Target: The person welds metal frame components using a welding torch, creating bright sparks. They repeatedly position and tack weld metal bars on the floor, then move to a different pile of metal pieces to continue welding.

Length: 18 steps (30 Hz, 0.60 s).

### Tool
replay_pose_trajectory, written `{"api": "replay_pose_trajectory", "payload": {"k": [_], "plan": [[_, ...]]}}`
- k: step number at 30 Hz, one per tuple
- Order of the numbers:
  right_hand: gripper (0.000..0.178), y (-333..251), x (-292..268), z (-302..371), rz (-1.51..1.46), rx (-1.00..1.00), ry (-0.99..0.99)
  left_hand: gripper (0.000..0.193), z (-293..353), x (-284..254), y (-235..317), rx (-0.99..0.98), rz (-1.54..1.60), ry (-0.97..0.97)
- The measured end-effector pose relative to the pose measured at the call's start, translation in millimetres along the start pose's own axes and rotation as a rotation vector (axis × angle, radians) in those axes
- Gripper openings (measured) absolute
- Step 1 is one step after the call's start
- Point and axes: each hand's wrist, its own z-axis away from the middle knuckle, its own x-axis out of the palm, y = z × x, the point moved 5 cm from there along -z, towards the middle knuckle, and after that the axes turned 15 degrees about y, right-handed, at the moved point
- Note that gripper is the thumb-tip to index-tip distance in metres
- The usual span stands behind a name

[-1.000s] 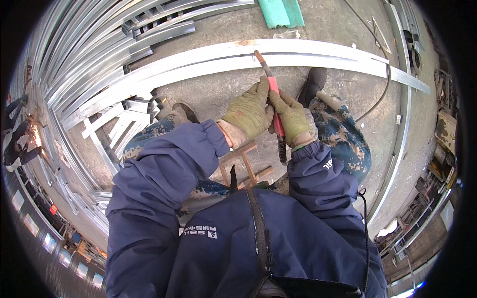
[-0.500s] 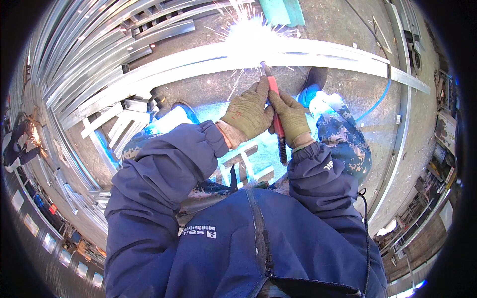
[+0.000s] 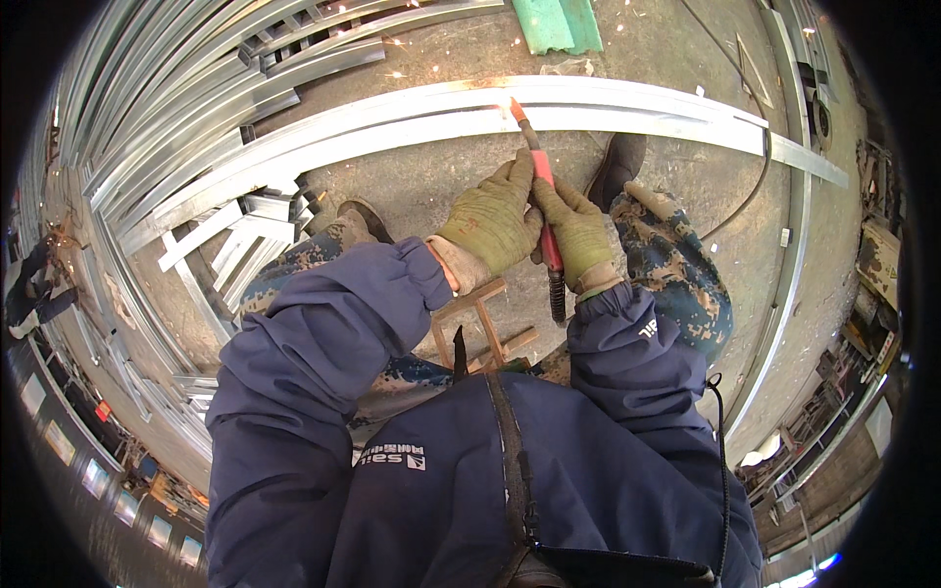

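A welding torch (image 3: 541,167) with a red handle points away from me, its glowing orange tip close to the long silvery metal bars (image 3: 627,110) that lie across in front of me. My right hand (image 3: 576,235), in an olive work glove, is wrapped round the handle. Gloved alike, my left hand (image 3: 490,218) presses its closed fingers against the handle's left side, just ahead of the right hand. A small bright spot glows on the bars near the tip, with a brownish heat-stained patch beside it. Part of the grip is hidden between the gloves.
Stacked metal profiles (image 3: 147,118) fill the far left, with short offcuts (image 3: 245,235) nearer me. A green sheet (image 3: 557,24) lies beyond the bars. Below my hands is a small wooden frame (image 3: 490,328). A dark cable (image 3: 750,191) loops at right. Another person (image 3: 37,284) is at far left.
The blinding white arc and its spray of sparks have died down to a small glow and a few flecks. The blue-white glare on my legs and the floor is gone. My hands have barely moved.
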Motion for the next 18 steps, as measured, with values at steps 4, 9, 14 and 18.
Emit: {"api": "replay_pose_trajectory", "payload": {"k": [4, 9, 14, 18], "plan": [[0.045, 3.2, 0.3, -3.9, -0.032, -0.018, -0.008, 0.08, -2.4, -3.7, 3.0, -0.043, 0.006, -0.046], [0.045, 1.1, 0.8, -1.5, 0.002, 0.011, -0.052, 0.078, -1.3, -1.7, -0.3, -0.02, -0.02, 0.011], [0.045, 1.5, 1.1, -2.1, -0.004, 0.017, -0.053, 0.076, -3.2, -4.7, 3.4, -0.06, -0.02, -0.027], [0.045, 0.7, 1.7, -2.2, 0.033, 0.025, -0.052, 0.077, -2.2, -2.2, -1.6, -0.06, -0.046, -0.043]]}}
